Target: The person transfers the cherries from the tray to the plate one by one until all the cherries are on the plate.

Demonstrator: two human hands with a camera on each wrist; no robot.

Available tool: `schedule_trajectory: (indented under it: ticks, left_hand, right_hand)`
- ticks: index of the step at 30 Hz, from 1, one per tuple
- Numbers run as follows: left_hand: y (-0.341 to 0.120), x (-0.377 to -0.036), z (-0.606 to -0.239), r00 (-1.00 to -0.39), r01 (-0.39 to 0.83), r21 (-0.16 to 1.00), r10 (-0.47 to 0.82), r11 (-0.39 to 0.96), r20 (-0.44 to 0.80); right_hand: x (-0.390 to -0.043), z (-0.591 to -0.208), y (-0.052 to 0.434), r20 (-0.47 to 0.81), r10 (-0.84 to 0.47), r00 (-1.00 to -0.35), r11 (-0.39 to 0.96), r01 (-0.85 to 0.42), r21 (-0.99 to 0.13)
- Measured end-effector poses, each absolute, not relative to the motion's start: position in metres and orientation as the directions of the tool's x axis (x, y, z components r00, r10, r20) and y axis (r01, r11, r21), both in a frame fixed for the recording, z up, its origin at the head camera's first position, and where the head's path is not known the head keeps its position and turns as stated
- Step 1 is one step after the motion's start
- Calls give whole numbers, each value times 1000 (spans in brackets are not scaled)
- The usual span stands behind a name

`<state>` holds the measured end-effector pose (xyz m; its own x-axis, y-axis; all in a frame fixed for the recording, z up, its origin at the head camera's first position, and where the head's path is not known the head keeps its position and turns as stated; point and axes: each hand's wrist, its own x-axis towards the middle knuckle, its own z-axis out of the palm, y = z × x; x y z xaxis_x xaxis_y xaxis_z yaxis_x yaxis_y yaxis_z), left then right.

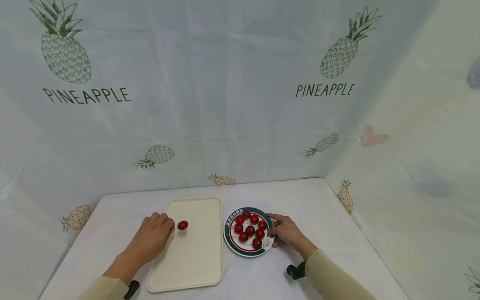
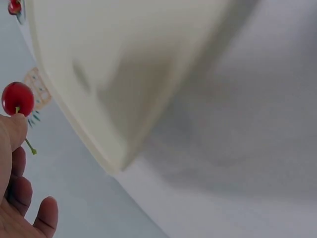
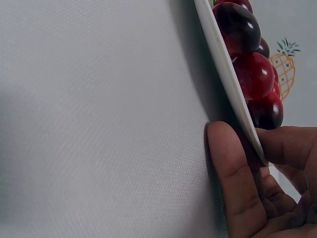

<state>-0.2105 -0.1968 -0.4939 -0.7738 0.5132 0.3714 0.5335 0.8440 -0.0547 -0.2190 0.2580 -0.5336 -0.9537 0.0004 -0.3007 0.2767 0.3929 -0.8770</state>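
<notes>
Over the left part of a cream tray point(image 1: 198, 250), my left hand point(image 1: 153, 235) pinches a red cherry point(image 1: 182, 225) by its green stem point(image 2: 30, 147). The cherry hangs above the tray, and the other fingers are loosely bent in the left wrist view. To the right, my right hand point(image 1: 288, 231) grips the right rim of a round plate point(image 1: 241, 251) with a dark green border. Its thumb and fingers lie on either side of the rim in the right wrist view. Several dark red cherries point(image 3: 253, 74) with stems lie on this plate.
A white cloth covers the table point(image 1: 307, 200). A pale curtain point(image 1: 225, 104) with printed pineapples stands behind it, and another sheet point(image 1: 412, 166) closes off the right side. The plate stands just right of the tray.
</notes>
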Motion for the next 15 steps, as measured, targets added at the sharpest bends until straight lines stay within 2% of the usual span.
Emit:
schedule_trajectory:
  ticks: [5, 12, 15]
  left_hand:
    - [-169, -209, -492, -731, 586, -58, 558, 808, 394]
    - [-121, -209, -492, -632, 690, -69, 645, 721, 430]
    - [-101, -210, -496, -613, 716, -74, 675, 695, 411]
  right_hand:
    - [-218, -531, 258, -295, -6, -955, 403, 268, -875]
    - [-217, -531, 257, -297, 5, -955, 413, 272, -869]
    - [-216, -532, 257, -297, 12, -955, 416, 275, -867]
